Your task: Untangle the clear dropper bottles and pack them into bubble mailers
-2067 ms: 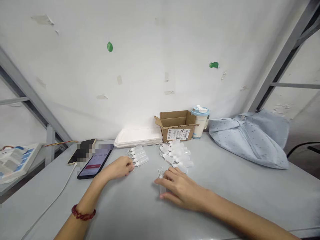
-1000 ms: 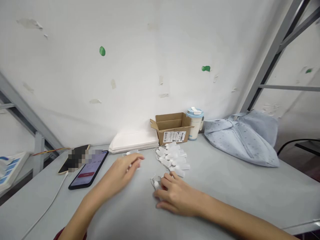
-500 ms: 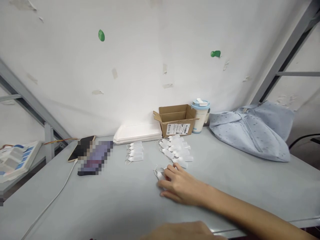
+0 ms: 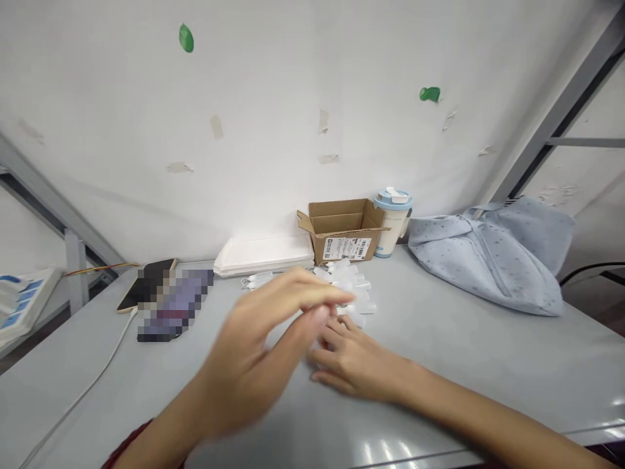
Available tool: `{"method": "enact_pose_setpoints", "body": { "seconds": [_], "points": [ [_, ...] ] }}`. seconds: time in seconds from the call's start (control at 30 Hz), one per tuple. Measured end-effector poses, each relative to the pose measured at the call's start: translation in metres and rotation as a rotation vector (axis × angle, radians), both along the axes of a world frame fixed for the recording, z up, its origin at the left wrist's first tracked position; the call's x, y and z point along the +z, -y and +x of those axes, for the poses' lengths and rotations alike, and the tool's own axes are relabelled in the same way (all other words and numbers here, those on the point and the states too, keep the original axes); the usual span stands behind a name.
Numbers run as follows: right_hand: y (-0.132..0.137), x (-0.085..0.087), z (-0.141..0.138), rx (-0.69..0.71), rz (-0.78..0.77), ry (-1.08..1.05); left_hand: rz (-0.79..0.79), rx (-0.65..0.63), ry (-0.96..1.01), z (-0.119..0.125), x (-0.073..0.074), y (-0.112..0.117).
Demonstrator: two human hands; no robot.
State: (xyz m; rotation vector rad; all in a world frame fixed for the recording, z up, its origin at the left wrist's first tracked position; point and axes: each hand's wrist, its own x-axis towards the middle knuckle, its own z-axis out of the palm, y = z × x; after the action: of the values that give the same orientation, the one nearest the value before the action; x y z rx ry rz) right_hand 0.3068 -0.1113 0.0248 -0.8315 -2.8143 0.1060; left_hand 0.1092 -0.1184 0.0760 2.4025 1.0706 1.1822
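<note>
My left hand (image 4: 263, 352), slightly blurred, reaches across the middle with fingers stretched forward and thumb below them. Nothing shows between them. Its fingertips are in front of a pile of small white plastic tags (image 4: 364, 306) with thin string loops, and above the fingers of my right hand (image 4: 354, 361). That right hand rests low on the table, its fingers curled over a small white tag, which my left hand now covers from view. A row of similar tags (image 4: 258, 279) lies farther left, mostly hidden behind my left hand.
Along the wall stand a stack of flat white sheets (image 4: 263, 254), an open cardboard box (image 4: 349, 244) and a lidded cup (image 4: 389, 225). A light blue cloth bag (image 4: 488, 260) lies right. A phone (image 4: 146, 286), a purple pouch-like item (image 4: 183, 303) and a white cable (image 4: 97, 384) lie left.
My left hand has risen from the bottom edge up and forward to my right hand, covering part of the tags. My right hand has stayed in place. The view has shifted slightly.
</note>
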Motion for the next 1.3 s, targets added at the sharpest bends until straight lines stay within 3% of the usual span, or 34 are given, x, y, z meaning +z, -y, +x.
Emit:
{"method": "enact_pose_setpoints", "body": {
  "seconds": [0.1,0.2,0.3,0.57,0.73,0.93,1.3],
  "points": [
    [-0.003,0.001,0.002,-0.018,0.012,-0.044,-0.181,0.002,-0.053,0.007,0.006,-0.019],
    [-0.007,0.005,0.007,-0.022,-0.007,-0.152,-0.372,-0.006,-0.100,0.003,-0.008,-0.035],
    [-0.011,0.008,0.011,-0.041,-0.019,-0.256,-0.447,-0.014,-0.123,-0.005,-0.020,-0.039],
    [-0.024,0.010,0.015,-0.154,-0.024,-0.549,-0.380,0.009,-0.096,-0.006,-0.031,-0.043],
    [-0.025,0.015,0.016,-0.240,-0.180,-0.723,-0.223,0.020,-0.116,-0.002,-0.040,-0.043],
    [-0.024,0.017,0.016,-0.332,-0.339,-0.809,-0.009,0.041,-0.202,0.001,-0.045,-0.040],
    [-0.022,0.020,0.016,-0.371,-0.420,-0.869,0.012,0.005,-0.162,0.005,-0.044,-0.035]
  ]
}}
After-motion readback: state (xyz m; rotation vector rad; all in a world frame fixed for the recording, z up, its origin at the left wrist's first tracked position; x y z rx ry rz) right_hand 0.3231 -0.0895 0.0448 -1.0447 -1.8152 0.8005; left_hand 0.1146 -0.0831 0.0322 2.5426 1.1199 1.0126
